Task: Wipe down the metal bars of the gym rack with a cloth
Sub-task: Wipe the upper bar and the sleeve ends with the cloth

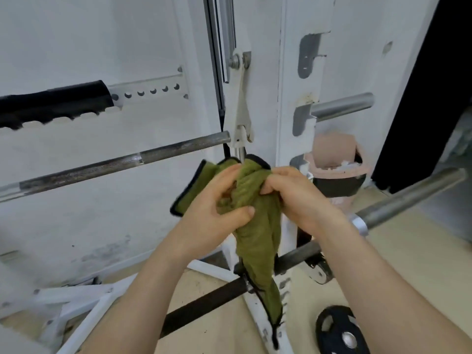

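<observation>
Green cloth bunched — left hand, right hand both gripping it.

The floor is pale tan and scuffed near the wall. The white rack base stands on it with its feet splayed out, and a second white frame sits low at the left. A black weight plate lies flat at the lower right. A pink bin stands by the wall — well apart from the plate.
</observation>
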Tool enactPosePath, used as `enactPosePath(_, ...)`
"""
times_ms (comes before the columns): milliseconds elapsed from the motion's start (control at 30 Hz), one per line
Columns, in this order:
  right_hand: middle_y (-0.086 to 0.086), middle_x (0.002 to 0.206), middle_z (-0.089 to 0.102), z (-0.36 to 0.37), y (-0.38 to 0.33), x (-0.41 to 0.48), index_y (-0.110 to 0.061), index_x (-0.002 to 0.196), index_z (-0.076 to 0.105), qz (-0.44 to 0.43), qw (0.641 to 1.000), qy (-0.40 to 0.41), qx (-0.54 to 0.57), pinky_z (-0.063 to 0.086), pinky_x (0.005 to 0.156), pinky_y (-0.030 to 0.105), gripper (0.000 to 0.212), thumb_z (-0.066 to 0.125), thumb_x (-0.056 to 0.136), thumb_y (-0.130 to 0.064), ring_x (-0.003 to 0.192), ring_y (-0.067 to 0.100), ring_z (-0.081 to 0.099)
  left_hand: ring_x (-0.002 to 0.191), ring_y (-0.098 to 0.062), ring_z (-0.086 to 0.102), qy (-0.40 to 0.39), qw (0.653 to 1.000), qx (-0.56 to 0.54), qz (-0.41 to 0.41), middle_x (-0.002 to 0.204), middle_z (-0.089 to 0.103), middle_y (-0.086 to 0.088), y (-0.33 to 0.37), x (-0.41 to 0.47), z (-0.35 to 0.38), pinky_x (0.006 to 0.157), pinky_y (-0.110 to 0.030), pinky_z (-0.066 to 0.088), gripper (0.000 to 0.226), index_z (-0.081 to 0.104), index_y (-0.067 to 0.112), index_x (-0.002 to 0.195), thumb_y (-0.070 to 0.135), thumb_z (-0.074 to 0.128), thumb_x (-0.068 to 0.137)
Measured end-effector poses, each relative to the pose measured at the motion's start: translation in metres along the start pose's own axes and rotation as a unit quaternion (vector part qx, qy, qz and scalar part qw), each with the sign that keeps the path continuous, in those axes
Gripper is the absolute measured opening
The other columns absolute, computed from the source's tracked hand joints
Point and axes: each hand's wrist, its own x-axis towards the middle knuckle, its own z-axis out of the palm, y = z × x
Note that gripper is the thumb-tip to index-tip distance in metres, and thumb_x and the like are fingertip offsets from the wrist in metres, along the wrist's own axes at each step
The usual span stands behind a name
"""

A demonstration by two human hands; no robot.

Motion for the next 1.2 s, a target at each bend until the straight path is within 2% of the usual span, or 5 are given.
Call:
enactPosePath(167, 0.011, 0.068, 0.058, -0.018, -0.03, -0.048, 0.001, 0.065, 0.061, -0.011, 0.987, 0.021, 0.159, 0.05, 0.066, 0.034, 0.022, 0.043, 0.055, -0.004, 0.066, 0.024, 0.056, 0.083, -0.017, 0.059, -0.061, 0.986, -0.138, -0.073, 0.112, 0.066, 0.007, 0.016, -0.006, 0.031, 0.05, -0.026, 0.044, 0.046, 0.051, 0.041, 0.13, 0.037, 0.059, 0.085)
enactPosePath(400, 0.012, 0.062, 0.06, -0.072, -0.064, -0.102, -0.003, 0.061, 0.064, -0.063, 0.961, 0.009, 0.268, 0.05, 0.064, 0.03, 0.02, 0.054, 0.047, -0.013, 0.059, 0.026, 0.058, 0.059, -0.002, 0.055, -0.145, 0.98, -0.118, -0.066, 0.082, 0.066, 0.013, 0.036, 0.007, 0.088, 0.05, -0.015, 0.039, 0.029, 0.064, 0.03, 0.117, 0.032, 0.063, 0.088)
enactPosePath(600, 0.014, 0.066, 0.055, -0.14, -0.083, -0.123, -0.002, 0.066, 0.061, -0.001, 0.991, 0.133, -0.001, 0.044, 0.058, 0.031, 0.014, 0.052, 0.057, -0.009, 0.06, 0.027, 0.053, 0.058, -0.005, 0.057, -0.047, 0.986, -0.137, -0.084, 0.072, 0.066, 0.01, 0.057, 0.029, 0.126, 0.049, -0.015, 0.039, 0.01, 0.071, 0.024, 0.088, 0.034, 0.069, 0.086)
enactPosePath(934, -0.002, 0.087, 0.059, -0.247, -0.119, -0.055, -0.03, 0.096, 0.067, -0.141, 0.683, 0.444, -0.562, 0.048, 0.062, 0.034, 0.015, 0.061, 0.083, -0.034, 0.072, 0.018, 0.055, 0.046, -0.008, 0.041, 0.036, 0.995, -0.087, -0.037, 0.055, 0.045, 0.01, 0.068, 0.104, 0.181, 0.044, -0.019, 0.032, 0.033, 0.053, 0.027, 0.066, 0.043, 0.052, 0.095)
enactPosePath(1200, -0.006, 0.132, 0.054, -0.268, -0.168, 0.086, -0.038, 0.147, 0.029, -0.32, 0.883, 0.207, -0.275, 0.042, 0.098, 0.018, 0.071, 0.048, 0.083, -0.013, 0.121, 0.002, 0.05, 0.045, -0.013, 0.05, 0.148, 0.98, -0.111, -0.072, 0.074, 0.057, -0.006, 0.064, 0.195, 0.226, 0.043, -0.017, 0.038, 0.025, 0.053, 0.028, 0.091, 0.046, 0.038, 0.1)
